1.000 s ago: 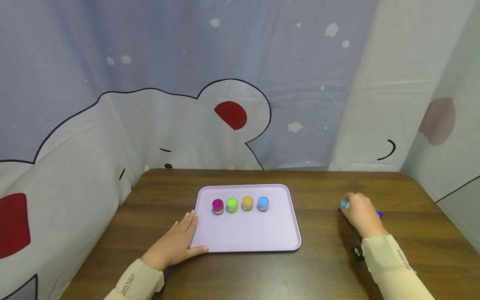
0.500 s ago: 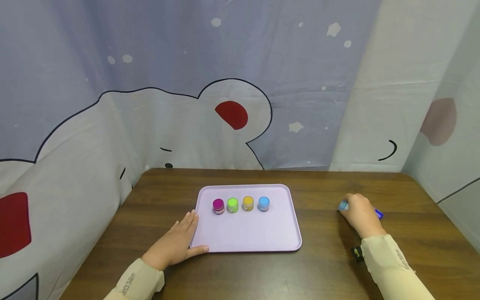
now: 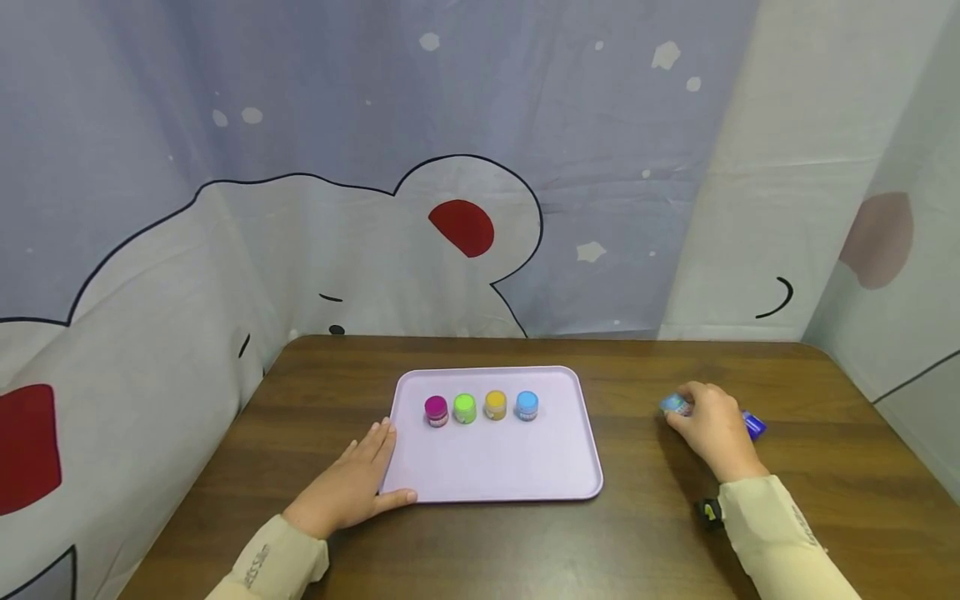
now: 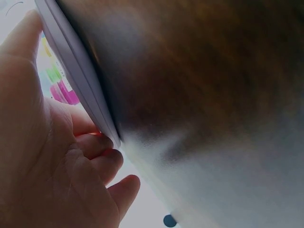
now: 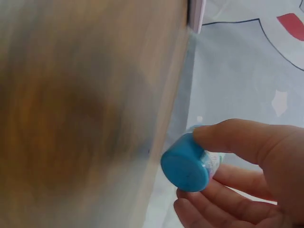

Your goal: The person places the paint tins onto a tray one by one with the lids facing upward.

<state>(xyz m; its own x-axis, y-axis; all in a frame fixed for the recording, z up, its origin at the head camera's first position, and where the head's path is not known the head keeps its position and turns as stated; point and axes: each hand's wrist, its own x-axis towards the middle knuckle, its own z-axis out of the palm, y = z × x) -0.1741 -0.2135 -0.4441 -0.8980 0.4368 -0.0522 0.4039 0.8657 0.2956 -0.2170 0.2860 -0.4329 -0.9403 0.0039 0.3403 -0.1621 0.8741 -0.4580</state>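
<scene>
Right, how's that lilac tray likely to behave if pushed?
The lilac tray is probably stiff, its edges straight and rim even. It may slide readily, lying flat on the shiny table. The four squat jars standing on it would probably ride along under a gentle push.

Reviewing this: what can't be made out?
Head view: middle of the blue tube, hidden by the right hand.
Head view: print on the jars, too small.
Left wrist view: most of the jars, behind tray and left hand.
Right wrist view: most of the tray, past the top edge.
</scene>
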